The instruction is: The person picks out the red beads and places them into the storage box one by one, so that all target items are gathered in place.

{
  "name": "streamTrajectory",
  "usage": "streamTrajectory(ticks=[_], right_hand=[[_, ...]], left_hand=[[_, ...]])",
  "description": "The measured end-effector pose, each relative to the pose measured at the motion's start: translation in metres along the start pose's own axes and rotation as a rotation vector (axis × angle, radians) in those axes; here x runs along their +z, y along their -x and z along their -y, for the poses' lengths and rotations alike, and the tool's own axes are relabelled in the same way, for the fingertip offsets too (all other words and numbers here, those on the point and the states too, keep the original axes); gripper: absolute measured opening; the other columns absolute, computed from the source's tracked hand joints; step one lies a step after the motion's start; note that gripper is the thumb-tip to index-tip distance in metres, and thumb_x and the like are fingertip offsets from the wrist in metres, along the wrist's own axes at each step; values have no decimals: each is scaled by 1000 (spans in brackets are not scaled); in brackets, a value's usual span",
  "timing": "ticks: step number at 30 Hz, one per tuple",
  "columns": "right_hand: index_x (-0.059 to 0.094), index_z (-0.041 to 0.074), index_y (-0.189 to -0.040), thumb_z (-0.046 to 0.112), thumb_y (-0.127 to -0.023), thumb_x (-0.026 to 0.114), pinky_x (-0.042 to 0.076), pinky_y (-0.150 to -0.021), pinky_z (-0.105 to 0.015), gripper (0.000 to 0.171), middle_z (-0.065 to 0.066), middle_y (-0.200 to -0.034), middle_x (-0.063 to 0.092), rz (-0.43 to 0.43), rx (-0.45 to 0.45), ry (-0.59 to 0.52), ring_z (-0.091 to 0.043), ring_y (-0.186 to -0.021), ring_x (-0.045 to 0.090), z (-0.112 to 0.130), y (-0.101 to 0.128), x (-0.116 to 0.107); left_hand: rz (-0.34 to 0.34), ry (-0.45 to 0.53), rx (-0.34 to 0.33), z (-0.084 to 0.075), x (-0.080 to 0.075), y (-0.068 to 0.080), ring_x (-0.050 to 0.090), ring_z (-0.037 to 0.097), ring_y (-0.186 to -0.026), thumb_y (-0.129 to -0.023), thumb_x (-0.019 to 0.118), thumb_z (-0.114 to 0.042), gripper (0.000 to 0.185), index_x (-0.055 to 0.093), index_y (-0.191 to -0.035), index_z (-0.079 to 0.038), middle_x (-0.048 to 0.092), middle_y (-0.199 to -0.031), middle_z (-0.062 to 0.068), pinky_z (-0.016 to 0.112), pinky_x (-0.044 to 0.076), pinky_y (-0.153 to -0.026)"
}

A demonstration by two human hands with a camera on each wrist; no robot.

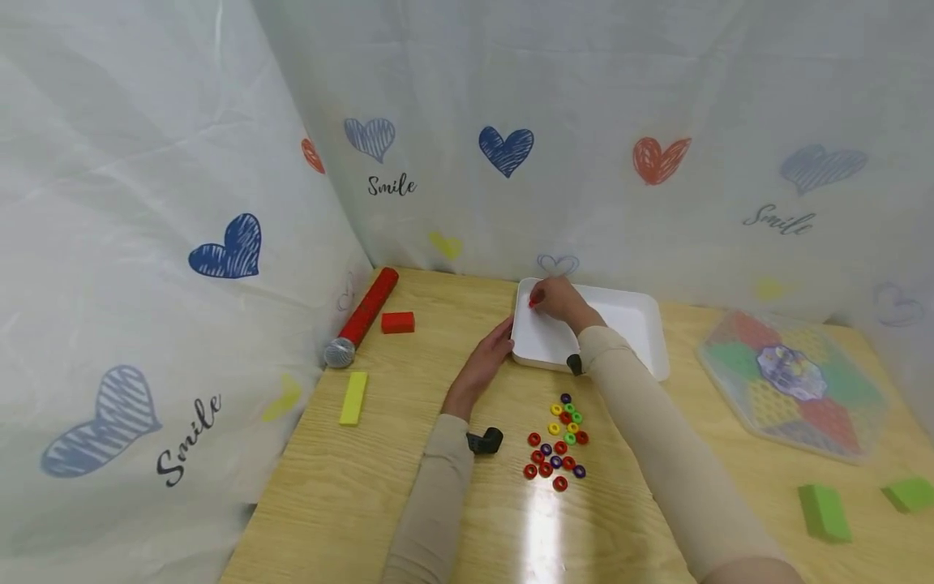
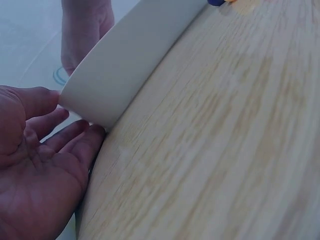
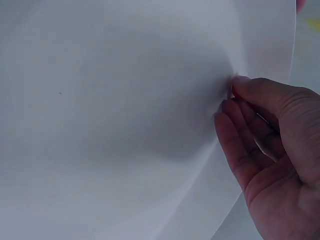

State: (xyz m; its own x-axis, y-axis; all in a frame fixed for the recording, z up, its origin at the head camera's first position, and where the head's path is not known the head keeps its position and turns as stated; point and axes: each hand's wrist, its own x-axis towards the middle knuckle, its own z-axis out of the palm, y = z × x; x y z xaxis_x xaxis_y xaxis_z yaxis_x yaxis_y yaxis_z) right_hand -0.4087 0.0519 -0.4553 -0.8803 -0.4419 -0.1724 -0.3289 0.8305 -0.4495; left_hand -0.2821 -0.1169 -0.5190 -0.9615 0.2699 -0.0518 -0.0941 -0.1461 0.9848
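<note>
Counts on the surface point(image 1: 409, 389)
One white tray point(image 1: 642, 324), one red block point(image 1: 397, 322), one yellow block point(image 1: 353, 397), two green blocks point(image 1: 824, 511), one microphone point(image 1: 362, 317), one game board point(image 1: 795, 381).

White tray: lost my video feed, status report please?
Right hand pinches red ring over white tray. Left hand open, steadying tray's edge. Nothing blocking.

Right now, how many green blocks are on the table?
2. One green block lies near the table's front right; the other green block sits further right at the frame's edge. More could lie outside the view.
</note>
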Motion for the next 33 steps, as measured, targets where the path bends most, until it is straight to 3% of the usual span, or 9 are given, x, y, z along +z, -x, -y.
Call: streamTrajectory(ticks=[9,15,20,27,33], right_hand=[[65,-1,-117,5,-88,66,48,-96,-42,29,-17,-110,66,16,35,-26,-29,-102,57,-5,22,-4],[61,-1,-125,8,-90,66,50,-95,-45,36,-20,-120,62,-34,-10,-63,-33,-110,58,1,40,-24],[61,3,-126,10,-90,67,53,-92,-45,37,-17,-124,61,-85,-56,-103,-32,-110,59,17,60,-38],[63,5,-125,13,-90,68,54,-89,-42,36,-13,-125,62,-136,-178,-88,-27,-105,63,26,101,-28],[65,4,-122,14,-90,68,57,-85,-40,33,-13,-119,65,-129,-244,-133,-24,-99,65,18,144,-10]], left_hand=[[3,-49,-30,6,9,2,28,14,-143,-105,39,-12,50,28,-153,-18,27,-158,1,39,30,-116],[14,-16,-16,3,7,-4,27,16,-144,-104,40,-10,51,28,-153,-14,26,-158,4,38,29,-116],[-17,-22,2,-6,1,-9,29,15,-143,-104,41,-11,50,31,-152,-14,29,-157,4,36,30,-116],[-37,-21,-29,-4,-3,-10,30,15,-142,-104,41,-12,50,30,-152,-14,30,-156,3,34,30,-116],[-37,-6,-35,0,0,-9,28,13,-143,-104,42,-12,49,31,-152,-15,29,-157,3,33,30,-116]])
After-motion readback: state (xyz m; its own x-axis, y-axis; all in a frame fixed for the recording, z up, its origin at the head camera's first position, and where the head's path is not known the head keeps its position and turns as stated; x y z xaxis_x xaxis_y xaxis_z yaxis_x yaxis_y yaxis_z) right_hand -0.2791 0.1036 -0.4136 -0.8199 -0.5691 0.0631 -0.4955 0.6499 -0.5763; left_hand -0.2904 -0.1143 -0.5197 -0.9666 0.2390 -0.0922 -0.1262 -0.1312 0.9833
